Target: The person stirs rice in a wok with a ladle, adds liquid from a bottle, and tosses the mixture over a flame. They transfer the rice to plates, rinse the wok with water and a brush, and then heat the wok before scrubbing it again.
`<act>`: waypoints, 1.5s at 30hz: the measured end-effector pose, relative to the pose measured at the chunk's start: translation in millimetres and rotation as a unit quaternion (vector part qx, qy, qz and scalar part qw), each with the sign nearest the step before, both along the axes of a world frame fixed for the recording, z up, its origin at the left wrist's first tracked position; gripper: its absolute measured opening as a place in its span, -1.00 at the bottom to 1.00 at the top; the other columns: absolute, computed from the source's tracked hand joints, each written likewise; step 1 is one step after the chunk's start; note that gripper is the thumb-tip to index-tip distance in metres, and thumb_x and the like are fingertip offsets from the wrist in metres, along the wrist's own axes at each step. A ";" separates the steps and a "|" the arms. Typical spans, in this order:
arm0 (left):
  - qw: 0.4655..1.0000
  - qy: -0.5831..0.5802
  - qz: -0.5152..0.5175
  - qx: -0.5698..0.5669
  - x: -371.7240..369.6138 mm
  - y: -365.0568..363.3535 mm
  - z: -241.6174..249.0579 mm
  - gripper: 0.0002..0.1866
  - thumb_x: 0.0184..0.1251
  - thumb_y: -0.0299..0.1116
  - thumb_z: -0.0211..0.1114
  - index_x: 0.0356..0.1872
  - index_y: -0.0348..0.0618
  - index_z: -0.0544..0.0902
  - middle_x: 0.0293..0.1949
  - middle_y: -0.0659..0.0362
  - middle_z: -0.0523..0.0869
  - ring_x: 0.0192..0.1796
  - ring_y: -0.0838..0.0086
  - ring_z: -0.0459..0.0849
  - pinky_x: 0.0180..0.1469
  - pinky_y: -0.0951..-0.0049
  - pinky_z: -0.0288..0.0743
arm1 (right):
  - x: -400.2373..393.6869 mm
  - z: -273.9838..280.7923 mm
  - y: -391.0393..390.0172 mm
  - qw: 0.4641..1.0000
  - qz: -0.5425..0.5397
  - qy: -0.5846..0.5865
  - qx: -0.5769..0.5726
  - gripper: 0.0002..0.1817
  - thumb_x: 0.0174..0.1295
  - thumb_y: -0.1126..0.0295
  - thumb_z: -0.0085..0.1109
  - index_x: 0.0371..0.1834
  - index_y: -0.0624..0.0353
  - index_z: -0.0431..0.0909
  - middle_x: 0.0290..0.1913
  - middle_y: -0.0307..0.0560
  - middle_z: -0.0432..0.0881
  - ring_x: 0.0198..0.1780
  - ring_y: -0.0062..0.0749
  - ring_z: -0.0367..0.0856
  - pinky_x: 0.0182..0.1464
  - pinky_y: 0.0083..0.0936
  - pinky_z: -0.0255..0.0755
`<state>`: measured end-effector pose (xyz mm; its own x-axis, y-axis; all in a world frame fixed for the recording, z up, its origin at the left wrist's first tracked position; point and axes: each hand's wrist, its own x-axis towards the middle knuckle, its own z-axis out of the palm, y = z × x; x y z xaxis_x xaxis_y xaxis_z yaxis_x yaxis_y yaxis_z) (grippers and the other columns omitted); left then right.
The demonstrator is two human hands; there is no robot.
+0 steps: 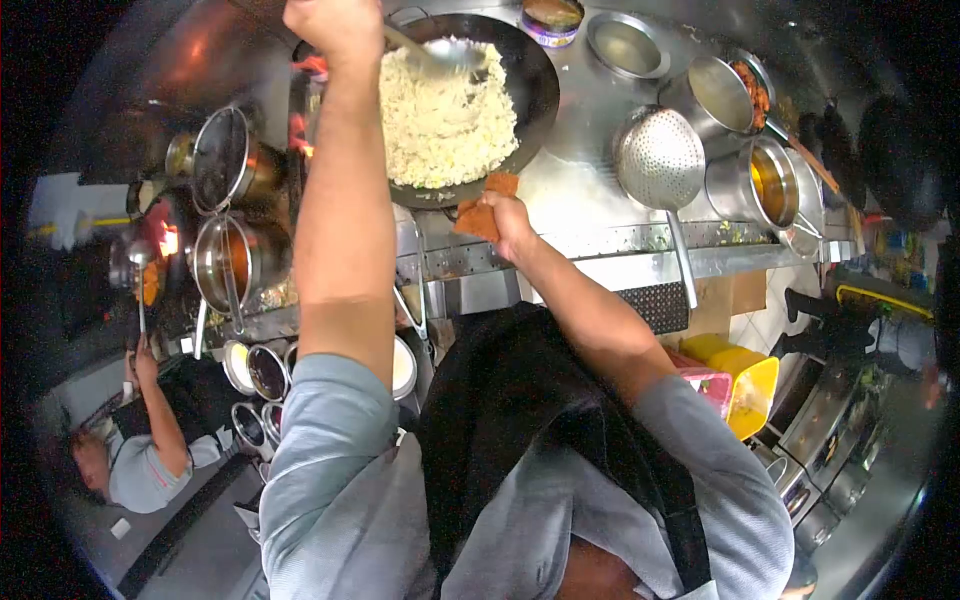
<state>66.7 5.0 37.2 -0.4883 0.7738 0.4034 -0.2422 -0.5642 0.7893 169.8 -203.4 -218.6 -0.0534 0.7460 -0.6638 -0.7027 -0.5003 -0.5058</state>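
Gripping a ladle (457, 54) at ten o'clock of the wok (536, 85), the left hand (338, 30) would do best, I reckon, sweeping low under the rice (440, 130) heaped inside; the right hand (512, 222), closed on a brown cloth (478, 220) at five o'clock, should steady the wok through it.

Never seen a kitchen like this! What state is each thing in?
Wok: uncovered, holding rice
Rice: loose, heaped
Ladle: in left hand, against the rice
Orange-brown cloth: bunched in right hand, at the wok's rim
Flames: lit, left of the wok
Skimmer: unheld, handle past the counter's edge
Rightmost pot: uncovered, yellowish liquid inside
Yellow container: uncovered
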 end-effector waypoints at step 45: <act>0.776 -0.226 -0.445 -0.385 -134.8 -242.1 -113.9 -0.41 0.47 -0.25 0.15 0.46 -0.04 0.22 0.17 -0.15 0.55 -0.04 0.20 0.73 -0.24 0.36 0.73 | 20.5 10.6 11.4 0.975 0.203 -0.063 -0.062 -0.66 0.30 0.19 -0.02 0.01 0.11 0.54 -0.13 -0.09 0.73 -0.23 -0.36 0.71 -0.56 -0.57 0.39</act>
<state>-68.1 -237.0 -76.7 0.4205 0.8129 -0.4030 -0.6163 0.5819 0.5306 190.3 -192.0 -208.0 -0.2408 0.5932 -0.7682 -0.3698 -0.7879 -0.4924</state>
